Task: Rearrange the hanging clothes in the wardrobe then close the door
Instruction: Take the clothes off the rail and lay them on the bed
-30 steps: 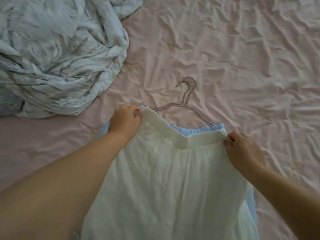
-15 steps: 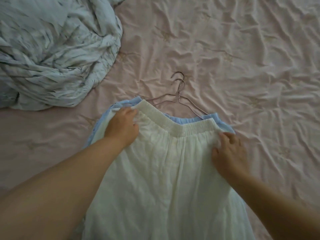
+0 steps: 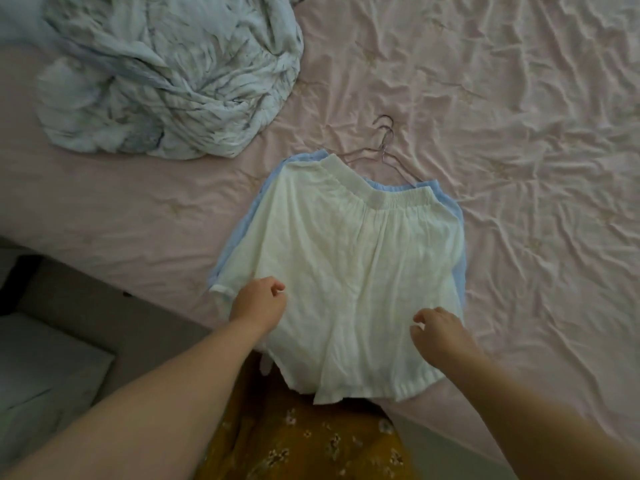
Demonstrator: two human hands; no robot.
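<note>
A white garment with an elastic waistband [image 3: 349,258] lies flat on a light blue garment [image 3: 249,216], whose edges show along both sides. Thin wire hangers [image 3: 384,147] lie on the sheet just beyond the waistbands, partly under the clothes. My left hand [image 3: 259,303] sits at the white garment's lower left edge with its fingers curled; whether it pinches the cloth is not visible. My right hand [image 3: 438,329] hovers over the lower right part, fingers loosely curled and holding nothing. No wardrobe is in view.
The clothes lie on a bed with a wrinkled pink sheet [image 3: 519,133]. A crumpled pale blue-grey blanket [image 3: 166,71] is heaped at the far left. The bed's near edge runs diagonally, with floor [image 3: 52,358] at the lower left. My yellow floral clothing [image 3: 304,441] is below.
Both hands left the white garment's waistband and drew back toward me to its lower part. The view pulled back, so the whole garment and the bed's edge now show.
</note>
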